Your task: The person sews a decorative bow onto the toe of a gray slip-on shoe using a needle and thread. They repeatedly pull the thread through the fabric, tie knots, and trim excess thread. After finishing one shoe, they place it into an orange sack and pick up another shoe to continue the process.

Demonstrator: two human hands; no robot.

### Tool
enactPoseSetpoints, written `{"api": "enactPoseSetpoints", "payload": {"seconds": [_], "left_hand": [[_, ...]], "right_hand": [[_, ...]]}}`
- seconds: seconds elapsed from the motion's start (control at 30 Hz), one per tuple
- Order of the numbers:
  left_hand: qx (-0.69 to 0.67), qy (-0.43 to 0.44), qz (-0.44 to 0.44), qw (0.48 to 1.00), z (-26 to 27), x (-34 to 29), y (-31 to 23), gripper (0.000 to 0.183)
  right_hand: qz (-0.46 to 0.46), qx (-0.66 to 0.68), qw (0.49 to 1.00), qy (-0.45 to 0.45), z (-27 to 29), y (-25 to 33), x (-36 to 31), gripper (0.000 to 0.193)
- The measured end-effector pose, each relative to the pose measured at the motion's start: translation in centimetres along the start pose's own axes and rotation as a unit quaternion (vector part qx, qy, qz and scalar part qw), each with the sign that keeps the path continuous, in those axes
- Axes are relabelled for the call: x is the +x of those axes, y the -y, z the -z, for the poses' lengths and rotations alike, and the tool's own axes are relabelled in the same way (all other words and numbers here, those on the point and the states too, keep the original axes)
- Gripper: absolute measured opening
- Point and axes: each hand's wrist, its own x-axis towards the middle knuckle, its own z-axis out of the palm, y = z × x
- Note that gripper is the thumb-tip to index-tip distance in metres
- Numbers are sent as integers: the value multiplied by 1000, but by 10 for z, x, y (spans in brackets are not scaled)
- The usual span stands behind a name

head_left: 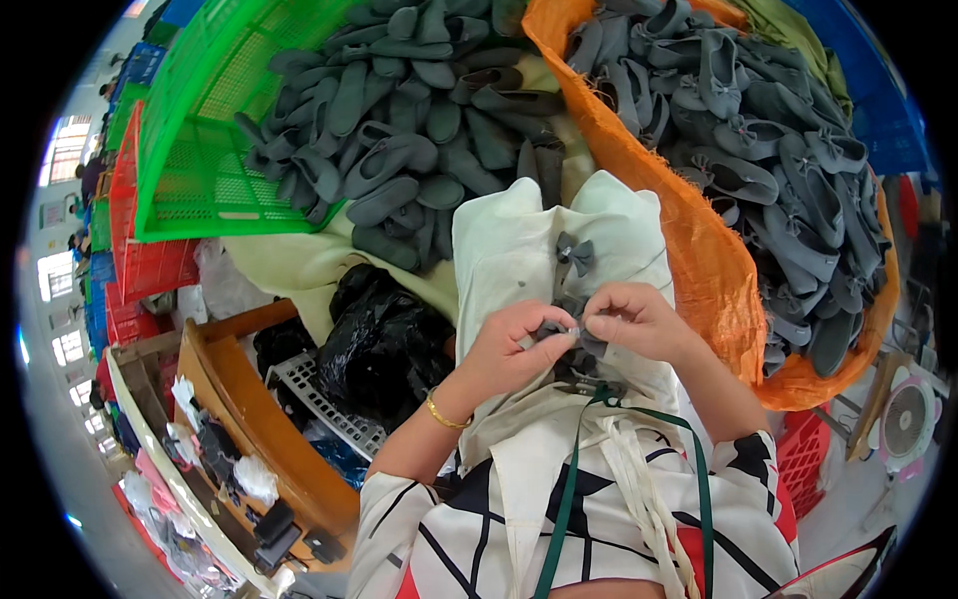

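Pinching is what I am observing at both hands. The left hand [509, 351] is holding a small grey fabric piece [550, 328] between thumb and forefinger, gap taken up by the cloth. The right hand [639, 317] is keeping its thumb and fingertips together just beside it; what, if anything, is lying between them I cannot tell. The piece is sitting right at the left fingertips, its longer side apparently running crosswise toward the right ones (partly covered, so axis uncertain).

Outward: a loose grey bow [576, 256] is resting on the white cloth [501, 255] over the lap, beyond both hands from the body, the right seeming slightly nearer. Further off, grey shoes [389, 165] are heaping up ahead and leftward, beside a green crate [190, 165]; an orange sack [689, 235] is bulging with more at right.

Labels: a pale strip [239, 216] is showing on the crate, too small for reading; no writing is coming through legibly.
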Motion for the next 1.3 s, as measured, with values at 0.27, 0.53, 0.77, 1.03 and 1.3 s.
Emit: {"api": "enactPoseSetpoints", "payload": {"seconds": [0.27, 0.53, 0.77, 1.03, 1.3], "left_hand": [[-107, -210, 170, 957, 104, 104, 75, 17], [168, -29, 336, 926, 141, 217, 272, 37], [417, 21, 310, 854, 111, 267, 332, 43], [260, -246, 95, 929, 155, 238, 222, 28], [161, -101, 51, 980, 201, 112, -23, 35]], "right_hand": [[142, -132, 914, -356, 42, -20, 29, 3], [167, -325, 858, -361, 55, -27, 48, 20], [185, -307, 872, -334, 64, -27, 51, 23], [199, -322, 848, -371, 60, -35, 48, 20], [186, -250, 864, -397, 38, -35, 45, 9]]}}
